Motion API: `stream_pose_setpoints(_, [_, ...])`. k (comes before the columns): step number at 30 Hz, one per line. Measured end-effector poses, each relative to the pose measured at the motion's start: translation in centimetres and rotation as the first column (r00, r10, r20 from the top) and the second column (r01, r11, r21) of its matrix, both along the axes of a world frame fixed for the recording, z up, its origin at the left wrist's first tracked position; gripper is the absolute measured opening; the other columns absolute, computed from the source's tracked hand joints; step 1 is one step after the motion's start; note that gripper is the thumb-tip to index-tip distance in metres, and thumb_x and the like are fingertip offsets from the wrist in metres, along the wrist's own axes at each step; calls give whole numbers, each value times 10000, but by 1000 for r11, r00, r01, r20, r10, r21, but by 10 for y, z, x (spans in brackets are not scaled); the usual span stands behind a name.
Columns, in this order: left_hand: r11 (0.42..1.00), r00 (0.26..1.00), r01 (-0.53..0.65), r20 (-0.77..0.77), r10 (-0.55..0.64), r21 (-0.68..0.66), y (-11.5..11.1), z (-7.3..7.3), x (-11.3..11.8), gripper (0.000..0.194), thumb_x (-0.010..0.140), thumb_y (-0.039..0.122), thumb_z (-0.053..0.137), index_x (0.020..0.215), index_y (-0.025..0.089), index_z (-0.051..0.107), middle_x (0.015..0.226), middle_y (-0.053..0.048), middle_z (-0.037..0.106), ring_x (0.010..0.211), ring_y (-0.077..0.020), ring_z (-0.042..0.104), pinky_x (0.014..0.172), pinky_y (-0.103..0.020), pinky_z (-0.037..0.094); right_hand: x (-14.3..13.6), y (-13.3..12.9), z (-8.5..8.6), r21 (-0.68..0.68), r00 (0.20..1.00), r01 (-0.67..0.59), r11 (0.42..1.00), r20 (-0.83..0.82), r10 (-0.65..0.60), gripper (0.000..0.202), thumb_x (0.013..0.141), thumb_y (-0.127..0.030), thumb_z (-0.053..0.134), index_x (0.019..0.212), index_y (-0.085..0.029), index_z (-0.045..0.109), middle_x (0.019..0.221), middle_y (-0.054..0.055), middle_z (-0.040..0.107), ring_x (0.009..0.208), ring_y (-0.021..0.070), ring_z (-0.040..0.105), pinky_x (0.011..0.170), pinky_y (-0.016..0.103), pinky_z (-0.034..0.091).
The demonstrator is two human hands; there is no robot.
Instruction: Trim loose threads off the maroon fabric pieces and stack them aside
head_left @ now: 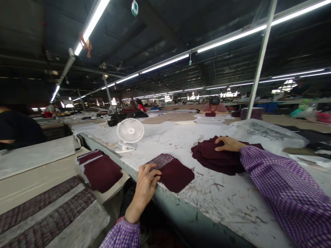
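Near the table's front edge lies a maroon fabric piece (177, 175), with a patterned fabric piece (162, 160) at its upper left. My left hand (147, 182) is at the left edge of these pieces, thumb and fingers pinched together on the fabric there. To the right, a loose pile of maroon pieces (214, 159) is spread in overlapping layers. My right hand (229, 144) rests on top of this pile, its thumb and fingers apart on the uppermost piece; no piece is lifted.
A small white fan (130, 131) stands on the white table (207, 196). At the left, a lower surface holds stacked maroon pieces (103, 172) and patterned strips (51, 213). A clear plastic bag (271, 134) lies right. A person (214, 106) sits across the table.
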State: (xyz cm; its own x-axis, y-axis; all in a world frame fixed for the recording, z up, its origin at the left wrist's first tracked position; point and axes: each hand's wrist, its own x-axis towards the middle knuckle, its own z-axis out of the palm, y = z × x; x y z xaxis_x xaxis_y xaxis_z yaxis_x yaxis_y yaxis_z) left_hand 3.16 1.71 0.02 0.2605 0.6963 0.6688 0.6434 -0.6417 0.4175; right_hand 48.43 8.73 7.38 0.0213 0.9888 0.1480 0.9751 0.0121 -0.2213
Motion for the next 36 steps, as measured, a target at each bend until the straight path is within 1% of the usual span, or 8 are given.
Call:
stream_pose_setpoints(4, [1000,1000,15,7,-16,4,3,-6,-1,150,803,168,549,839,238,676,1070,-56,583,1017,-246,462,903,-458,422,-4,-5,2,42,977,-120,992,-172,126,460,613,-410,639,1021,-216,550,1041,48,614,987,240,561,894,336,403])
stream_pose_setpoints(11, [999,999,40,29,-41,28,7,-12,-4,161,830,215,519,850,228,678,1031,-65,599,997,-247,485,882,-460,430,-11,-13,5,126,868,-178,976,-448,216,531,631,-309,630,1123,-224,451,975,17,615,841,195,597,814,343,461])
stream_pose_setpoints(15, [998,999,45,28,-46,47,7,-13,-4,171,837,235,510,842,228,681,1021,-66,606,990,-246,496,869,-451,440,-14,-20,11,159,840,-170,973,-493,227,662,649,-283,636,1262,-229,391,948,17,644,851,205,614,835,369,476])
stream_pose_setpoints(21, [998,999,35,21,-36,54,7,-15,-3,173,839,238,508,854,229,681,1019,-63,612,994,-243,501,878,-447,435,-31,-29,26,227,788,-206,952,-539,299,884,671,-268,661,1433,-254,212,1178,50,588,992,224,593,904,364,474])
stream_pose_setpoints(25, [998,999,32,23,-34,55,7,-15,-3,174,838,242,508,852,231,681,1011,-62,616,986,-241,507,872,-440,439,-40,-30,33,264,762,-208,942,-561,325,953,687,-294,670,1461,-289,112,1175,32,596,970,217,601,898,376,481])
stream_pose_setpoints(28, [998,999,33,27,-34,60,7,-14,-3,179,840,246,504,846,232,683,1005,-61,618,981,-242,508,864,-439,443,-42,-28,34,268,774,-176,947,-556,301,973,678,-306,683,1463,-278,111,1165,37,598,967,217,597,914,381,463])
stream_pose_setpoints(32, [998,999,35,29,-37,56,6,-15,-3,181,844,246,500,853,231,680,1008,-62,613,988,-244,496,869,-443,439,-36,-22,31,269,821,-54,962,-536,196,994,621,-318,729,1451,-241,188,1237,69,544,1083,243,530,979,382,404])
stream_pose_setpoints(36, [998,1000,16,25,-17,55,4,-15,-2,173,842,230,504,853,232,677,1037,-65,587,1009,-251,466,881,-457,427,-25,-16,25,111,800,67,992,-599,13,985,636,-341,710,1449,-224,166,1197,110,564,1028,262,563,862,395,479])
